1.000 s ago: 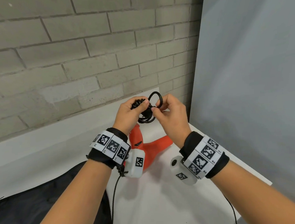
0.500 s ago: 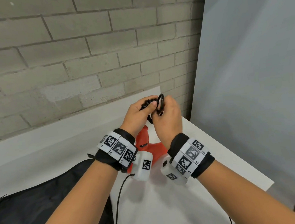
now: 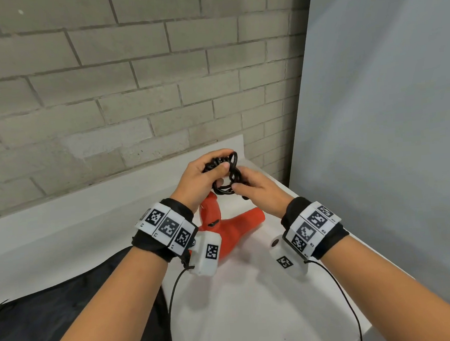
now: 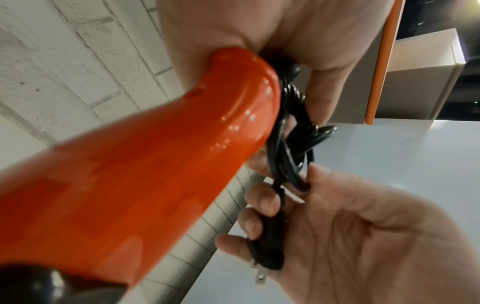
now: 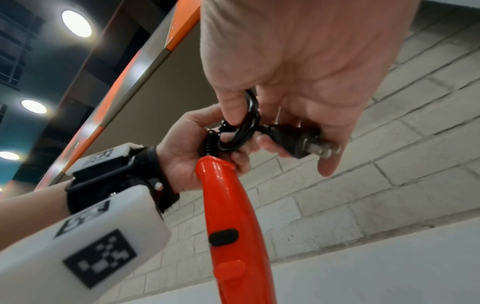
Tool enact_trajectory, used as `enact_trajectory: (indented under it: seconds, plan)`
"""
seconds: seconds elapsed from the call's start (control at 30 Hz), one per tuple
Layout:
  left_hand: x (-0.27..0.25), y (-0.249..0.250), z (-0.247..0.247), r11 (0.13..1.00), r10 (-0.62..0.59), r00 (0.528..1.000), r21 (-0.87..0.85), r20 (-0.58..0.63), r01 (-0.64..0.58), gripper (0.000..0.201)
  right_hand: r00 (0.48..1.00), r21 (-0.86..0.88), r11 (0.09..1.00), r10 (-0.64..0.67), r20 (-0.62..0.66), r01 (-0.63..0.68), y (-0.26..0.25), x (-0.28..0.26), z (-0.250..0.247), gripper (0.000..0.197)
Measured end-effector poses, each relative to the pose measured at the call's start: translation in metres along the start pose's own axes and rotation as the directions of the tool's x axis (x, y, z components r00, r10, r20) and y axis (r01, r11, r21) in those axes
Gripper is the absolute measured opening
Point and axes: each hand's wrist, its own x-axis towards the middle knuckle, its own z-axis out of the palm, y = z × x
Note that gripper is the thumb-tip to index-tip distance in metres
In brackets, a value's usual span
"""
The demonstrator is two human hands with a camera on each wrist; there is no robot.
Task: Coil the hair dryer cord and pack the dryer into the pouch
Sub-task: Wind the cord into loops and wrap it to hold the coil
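the scene is evenly and brightly lit from above; round ceiling lamps (image 5: 76, 23) are seen glaring. soft shadows are cast on the table (image 3: 257, 315). the dryer (image 4: 124, 185) is blurred and glossy with highlights; edges are bent by wide-angle distortion.

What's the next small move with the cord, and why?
Probably tuck the plug through or under the loops. The left hand already grips the coiled cord at the dryer handle's end, and the right hand holds only the plug end, so little loose cord seems left.
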Motion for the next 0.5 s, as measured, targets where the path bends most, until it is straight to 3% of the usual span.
enact_trajectory:
  seconds: [0.1, 0.17, 0.27, 0.4, 0.5]
  plan:
    - [-0.001, 0.003, 0.001, 0.999, -0.008, 1.000, -0.038, 0.020, 0.008, 0.023, 0.998, -0.007, 1.000, 0.026, 0.059, -0.026, 0.001, -0.005, -0.004, 0.031]
    - [-0.002, 0.004, 0.002, 0.998, -0.001, 1.000, -0.058, -0.003, 0.001, 0.021, 1.000, -0.214, 0.977, -0.009, 0.016, 0.012, 0.002, -0.005, -0.010, 0.018]
    - [-0.002, 0.002, 0.002, 0.999, 0.037, 0.999, 0.011, -0.036, -0.037, 0.012, 0.990, -0.585, 0.810, -0.107, -0.093, 0.033, -0.001, -0.003, -0.018, 0.022]
    - [0.002, 0.000, 0.002, 0.995, 0.063, 0.997, 0.082, -0.041, -0.060, 0.022, 0.936, -0.731, 0.675, -0.188, -0.297, -0.097, -0.013, -0.001, -0.028, 0.027]
    - [0.004, 0.001, 0.004, 0.989, 0.096, 0.994, 0.115, -0.042, -0.091, 0.025, 0.891, -0.777, 0.607, -0.245, -0.383, -0.167, -0.030, -0.004, -0.031, 0.029]
